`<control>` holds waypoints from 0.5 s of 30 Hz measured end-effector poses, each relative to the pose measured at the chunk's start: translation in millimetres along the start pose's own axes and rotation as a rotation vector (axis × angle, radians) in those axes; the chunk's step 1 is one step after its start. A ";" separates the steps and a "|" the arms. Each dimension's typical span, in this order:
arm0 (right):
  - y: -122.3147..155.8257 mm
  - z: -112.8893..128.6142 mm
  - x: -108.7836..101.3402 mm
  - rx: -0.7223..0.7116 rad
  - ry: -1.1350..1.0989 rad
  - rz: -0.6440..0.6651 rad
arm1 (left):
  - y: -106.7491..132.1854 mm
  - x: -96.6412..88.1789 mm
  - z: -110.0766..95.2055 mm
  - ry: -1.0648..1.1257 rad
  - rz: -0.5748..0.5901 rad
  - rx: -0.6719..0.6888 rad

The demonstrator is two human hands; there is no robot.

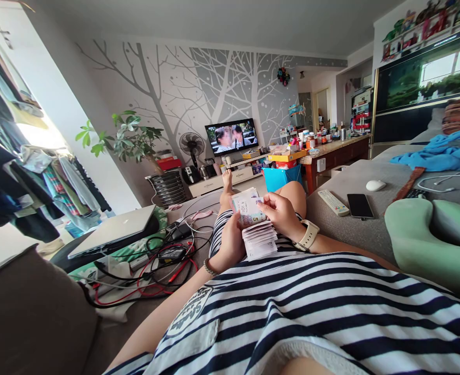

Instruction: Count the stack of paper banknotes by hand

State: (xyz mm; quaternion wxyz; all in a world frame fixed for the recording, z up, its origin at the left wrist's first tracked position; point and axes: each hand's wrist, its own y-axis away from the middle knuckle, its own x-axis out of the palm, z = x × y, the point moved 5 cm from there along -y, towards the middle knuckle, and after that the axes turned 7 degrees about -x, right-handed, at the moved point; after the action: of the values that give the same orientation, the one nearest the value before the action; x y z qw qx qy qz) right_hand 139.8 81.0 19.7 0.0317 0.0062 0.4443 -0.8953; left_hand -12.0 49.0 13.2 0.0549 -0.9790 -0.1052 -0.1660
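Observation:
My left hand [232, 242] is closed on the left edge of a stack of banknotes [248, 217] held above my lap. A pale strip with printed marks lies across the upper part, and a figure 5 shows on the note below it. From the stack's lower end a layered bunch of note ends [259, 242] folds down toward me. With thumb and fingers pressed together, my right hand [281, 213] pinches the upper right edge of the same stack. A pale watch [308, 235] is on my right wrist, and a beaded bracelet [209, 267] on my left.
Left of my legs lie a closed laptop [115, 229] and tangled cables [167, 260]. On the sofa to the right are a remote control [333, 202], a phone [360, 206], a white mouse [375, 185] and a green neck pillow [409, 234]. A blue box [280, 179] stands beyond my knee.

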 end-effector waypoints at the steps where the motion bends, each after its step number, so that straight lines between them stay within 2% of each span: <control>1: -0.5 -1.3 -0.1 0.005 -0.002 0.001 | 0.6 2.2 0.9 0.019 0.023 -0.024; 3: -1.4 -3.7 -0.4 0.011 -0.010 -0.003 | 2.7 7.3 2.3 0.054 0.051 -0.071; 7: -2.7 -4.9 -0.4 0.004 -0.038 0.000 | 5.4 10.4 -2.1 -0.002 0.045 -0.013; 10: -3.0 0.9 -0.3 -0.006 -0.072 0.012 | 6.3 3.5 -10.9 -0.121 0.038 0.100; 12: -3.2 7.7 -0.6 -0.013 -0.105 0.016 | 9.3 -1.6 -20.9 -0.248 0.053 0.228; 15: -3.9 16.1 -1.0 -0.020 -0.143 0.018 | 13.6 -6.4 -27.7 -0.268 0.086 0.243</control>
State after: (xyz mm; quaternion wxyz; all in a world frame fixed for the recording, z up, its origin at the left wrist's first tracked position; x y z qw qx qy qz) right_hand 140.9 70.6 32.6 0.0714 -0.0538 0.4499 -0.8886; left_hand -23.5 30.6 36.1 0.1654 -0.9821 -0.0889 -0.0177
